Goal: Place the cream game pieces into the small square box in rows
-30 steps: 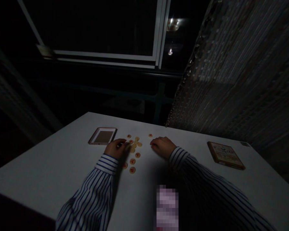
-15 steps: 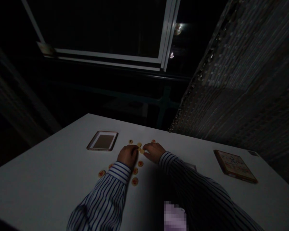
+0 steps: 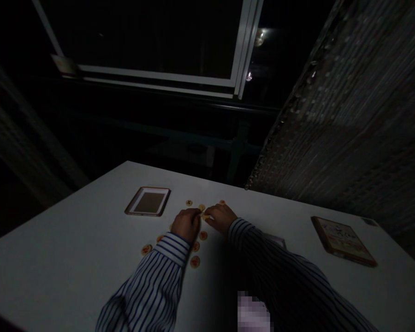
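- From my end, I've got the left hand (image 3: 186, 224) and right hand (image 3: 222, 217) nearly meeting, fingertips bunched around a yellowish round piece (image 3: 205, 216). Can't tell if either one is actually pinching it, sorry, too dark and small.
- That piece sits right between the two sets of fingertips. It's a disc, so no long axis and no pointy end; can't make out its marking or whether it's tilted.
- Just past the grip I see one plain-looking disc (image 3: 202, 207), one black-marked disc (image 3: 189, 202) off to the left, and one red-marked disc (image 3: 222, 202) just beyond my right knuckles.
- On my side of the grip, three red-marked discs (image 3: 195, 262) run in a rough line toward me, beside the left wrist. All flat.
- Two more red-marked ones (image 3: 146, 250) lie left of that wrist, one partly behind the cuff.
- So nine clear discs, plus a sliver of something yellowish by the left hand.
- One open tray (image 3: 149, 203) left of the grip, one printed box (image 3: 344, 242) well off to the right, all on one white table (image 3: 72, 249).
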### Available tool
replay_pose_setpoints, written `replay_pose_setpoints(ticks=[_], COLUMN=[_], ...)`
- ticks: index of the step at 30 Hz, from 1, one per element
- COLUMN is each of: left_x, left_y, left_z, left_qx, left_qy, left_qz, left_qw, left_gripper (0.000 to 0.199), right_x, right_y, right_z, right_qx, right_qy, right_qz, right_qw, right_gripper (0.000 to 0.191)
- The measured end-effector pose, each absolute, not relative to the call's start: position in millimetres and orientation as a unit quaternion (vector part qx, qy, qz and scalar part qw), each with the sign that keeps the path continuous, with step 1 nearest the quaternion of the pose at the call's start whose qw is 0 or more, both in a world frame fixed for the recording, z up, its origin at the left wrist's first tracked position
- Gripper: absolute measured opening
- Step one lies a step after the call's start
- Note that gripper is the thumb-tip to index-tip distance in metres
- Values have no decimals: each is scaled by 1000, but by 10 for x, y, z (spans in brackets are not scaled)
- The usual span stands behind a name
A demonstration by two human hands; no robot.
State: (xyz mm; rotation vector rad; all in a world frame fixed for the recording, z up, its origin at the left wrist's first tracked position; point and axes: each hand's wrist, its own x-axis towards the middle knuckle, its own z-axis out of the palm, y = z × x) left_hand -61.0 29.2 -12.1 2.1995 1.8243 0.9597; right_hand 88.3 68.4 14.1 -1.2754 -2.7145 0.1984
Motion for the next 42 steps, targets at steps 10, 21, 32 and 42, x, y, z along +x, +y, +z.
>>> replay_pose_setpoints(ticks=[10,21,32,42], left_x=[-559,-547,-531,-481], left_y=[265,259,255,180], left_z=[-89,-68,-38,127], left_qx=[714,672,602,582], left_qy=[599,592,566,540], left_qz=[344,395,472,510], left_qw=[115,204,309,330], left_gripper=[30,32,31,30], right_x=[986,976,1004,1120], right_y=[765,737,715,613], right_z=[93,132,159,320], right_qx=[-402,-399,-402,-408], right_qy=[-809,-744,-725,-729], right_qz=[368,473,487,454], right_qw=[219,251,275,310], right_gripper=[31,28,27,26])
